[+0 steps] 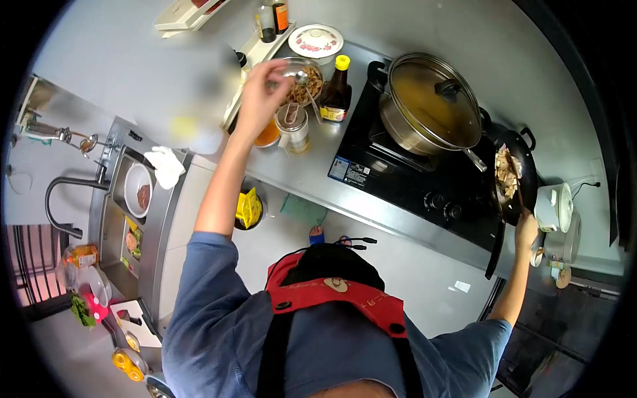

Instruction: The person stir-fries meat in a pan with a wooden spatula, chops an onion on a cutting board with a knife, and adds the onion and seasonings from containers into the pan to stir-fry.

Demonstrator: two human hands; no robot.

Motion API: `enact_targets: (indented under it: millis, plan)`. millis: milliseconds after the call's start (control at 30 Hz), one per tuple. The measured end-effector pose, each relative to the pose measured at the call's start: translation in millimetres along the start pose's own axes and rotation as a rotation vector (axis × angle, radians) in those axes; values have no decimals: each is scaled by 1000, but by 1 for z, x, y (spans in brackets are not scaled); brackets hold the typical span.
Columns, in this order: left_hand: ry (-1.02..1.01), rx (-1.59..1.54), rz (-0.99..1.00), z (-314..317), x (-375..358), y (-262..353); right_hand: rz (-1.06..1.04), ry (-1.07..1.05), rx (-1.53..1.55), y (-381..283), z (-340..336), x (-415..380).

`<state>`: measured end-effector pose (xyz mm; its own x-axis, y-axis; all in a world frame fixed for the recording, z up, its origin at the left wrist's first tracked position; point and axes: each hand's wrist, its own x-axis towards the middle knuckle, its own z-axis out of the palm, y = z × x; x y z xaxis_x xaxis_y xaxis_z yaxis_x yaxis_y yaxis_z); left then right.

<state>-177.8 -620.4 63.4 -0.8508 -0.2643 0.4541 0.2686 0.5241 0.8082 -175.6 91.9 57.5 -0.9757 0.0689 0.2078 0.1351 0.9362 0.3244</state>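
My left hand (267, 83) is raised at the edge of a glass bowl (305, 93) of brown chopped food, its fingers apart and nothing visible in them. A metal spoon (310, 97) rests in that bowl. Beside it stand a dark sauce bottle (336, 93) with a yellow cap, a lidded glass jar (293, 128) and a dish of something orange (268, 135). At the far right my right hand (526, 231) is closed round the handle of a spatula (516, 178). Its head is among pale sliced food (506, 171) in a black wok (527, 156).
A large steel pan (406, 127) under a glass lid (424, 86) occupies the black stove (398, 174). A floral lid (316, 41) lies at the back. The sink (114, 199) on the left holds a white bowl (138, 189) with meat. A rice cooker (554, 207) stands right of the wok.
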Motion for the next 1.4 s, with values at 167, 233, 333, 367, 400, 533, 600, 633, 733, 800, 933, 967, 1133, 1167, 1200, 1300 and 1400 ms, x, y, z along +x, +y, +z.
enact_targets:
  millis: [167,233,333,367,400,533,600,633,733,800,933,967,1133,1167,1200,1300,1400]
  plan:
    - [-181,299,232,63,63,-3,2,-48,-106,-7,-32,-46]
    - [-332,522,344,85,78,-5,76,-15,-10,-10,-69,-66]
    - [-430,447,436,104,97,-19,192,-160,-78,-23,-108,-89]
    - [-483,455,503,108,106,-31,168,-189,-124,-16,-91,-92]
    - [-417,384,534,112,110,-47,126,-183,-163,-5,-63,-92]
    - [-553,334,478,115,118,-44,203,38,62,-1,-37,-70]
    - [-572,388,407,113,117,-34,211,107,179,5,-20,-59]
    - [-574,353,394,114,116,-36,190,105,177,6,-8,-54]
    - [-602,378,290,113,113,-38,170,10,169,-10,6,-51]
    - [-601,389,269,115,113,-53,130,30,151,-8,-1,-64]
    - [-619,412,107,118,108,-62,48,25,66,17,-39,-96]
    - [-618,411,107,118,106,-61,62,12,44,23,-47,-100]
    - [-622,240,-173,121,103,-67,146,-24,-68,32,-27,-100]
    - [-601,303,-177,120,100,-60,148,-23,-68,34,-20,-103]
    - [-599,306,-177,123,99,-53,206,-55,-29,33,-12,-104]
    - [-607,208,-199,111,91,-42,259,-102,51,-11,-7,-91]
    - [-513,367,-137,110,82,-34,-144,373,536,-118,-79,-85]
